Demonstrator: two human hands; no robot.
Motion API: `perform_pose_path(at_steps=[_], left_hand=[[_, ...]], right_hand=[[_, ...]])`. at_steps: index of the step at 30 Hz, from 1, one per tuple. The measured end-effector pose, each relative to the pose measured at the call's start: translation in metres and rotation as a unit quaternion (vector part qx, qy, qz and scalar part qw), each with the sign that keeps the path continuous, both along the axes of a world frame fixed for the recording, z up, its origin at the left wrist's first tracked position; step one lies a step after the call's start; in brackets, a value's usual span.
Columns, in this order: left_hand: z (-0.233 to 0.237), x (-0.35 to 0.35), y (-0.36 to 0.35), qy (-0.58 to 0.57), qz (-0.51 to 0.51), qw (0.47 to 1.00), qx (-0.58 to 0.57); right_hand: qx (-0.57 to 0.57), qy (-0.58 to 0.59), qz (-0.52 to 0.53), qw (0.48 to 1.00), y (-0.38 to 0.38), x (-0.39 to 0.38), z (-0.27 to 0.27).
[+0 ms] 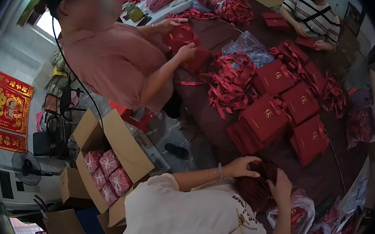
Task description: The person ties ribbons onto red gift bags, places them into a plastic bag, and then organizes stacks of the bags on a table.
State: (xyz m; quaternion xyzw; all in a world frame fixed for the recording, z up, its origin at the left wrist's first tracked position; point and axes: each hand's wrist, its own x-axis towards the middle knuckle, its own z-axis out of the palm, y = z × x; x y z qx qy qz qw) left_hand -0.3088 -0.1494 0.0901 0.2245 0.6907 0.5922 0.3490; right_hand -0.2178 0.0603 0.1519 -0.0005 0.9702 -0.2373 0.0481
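Observation:
My left hand (pixel 242 167), with a bracelet and a band at the wrist, curves around the upper side of a dark red bundle of thin layered edges or strips (pixel 252 193). My right hand (pixel 281 188) is closed against its other side. What exactly the bundle is I cannot make out. Just beyond my hands stand red gift bags (pixel 266 118) with gold lettering and ribbon handles. Another red gift bag (pixel 310 139) is to their right. A clear plastic bag (pixel 300 213) with red items lies beside my right forearm.
Across the dark table (pixel 202 105) lies a heap of red ribbons (pixel 231 80). A person in pink (pixel 116 60) holds red bags at the left; a person in stripes (pixel 314 16) handles red pieces at the far side. An open carton (pixel 126 145) holds wrapped red packs.

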Motion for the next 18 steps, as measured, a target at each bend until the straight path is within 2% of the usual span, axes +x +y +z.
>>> perform_pose_path(at_steps=[2, 5, 9, 12, 14, 15, 18], left_hand=[[-0.004, 0.005, 0.001, 0.012, 0.000, 1.000, 0.006], [0.001, 0.004, -0.001, 0.003, 0.008, 1.000, -0.028], [0.006, 0.006, -0.001, -0.030, -0.003, 0.998, -0.057], [0.011, -0.002, -0.001, -0.020, -0.038, 0.997, -0.066], [0.012, -0.005, -0.004, 0.029, -0.073, 0.995, -0.067], [0.011, -0.004, -0.004, 0.069, -0.085, 0.992, -0.063], [0.004, 0.000, -0.002, 0.060, -0.043, 0.997, -0.030]], right_hand=[[0.016, -0.035, 0.002, 0.999, 0.003, -0.001, 0.001], [0.013, 0.022, -0.054, 0.998, 0.006, -0.001, 0.019], [0.027, -0.005, -0.057, 0.998, 0.007, 0.002, 0.035], [0.059, 0.048, -0.008, 0.997, 0.014, 0.006, 0.031], [0.021, 0.100, -0.154, 0.983, 0.019, 0.002, 0.052], [0.045, 0.130, -0.164, 0.977, 0.028, 0.001, 0.051], [0.074, 0.143, -0.183, 0.970, 0.036, 0.000, 0.067]])
